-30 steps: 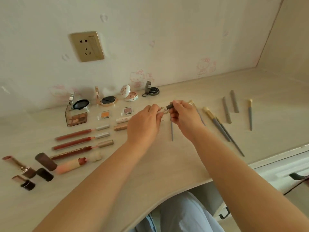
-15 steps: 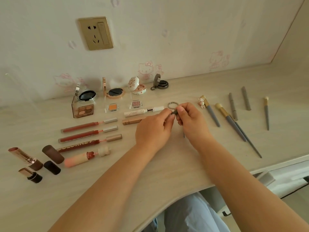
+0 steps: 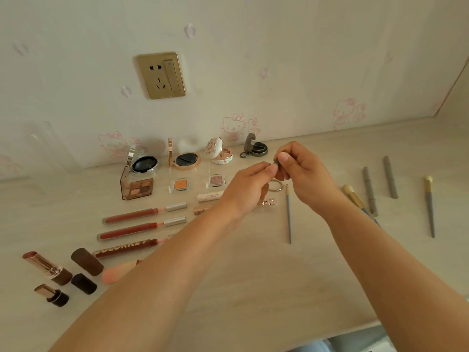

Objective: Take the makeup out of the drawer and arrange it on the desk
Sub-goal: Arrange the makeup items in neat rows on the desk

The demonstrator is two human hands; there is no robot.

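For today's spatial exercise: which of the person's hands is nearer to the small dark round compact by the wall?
Right. The right hand is just in front of the compact, slightly to its right; the left hand sits farther forward toward the person.

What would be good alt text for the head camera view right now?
Two hands, left hand and right hand, pinch a small dark item with a metal ring above a pale desk, where lipsticks, compacts and brushes lie in rows.
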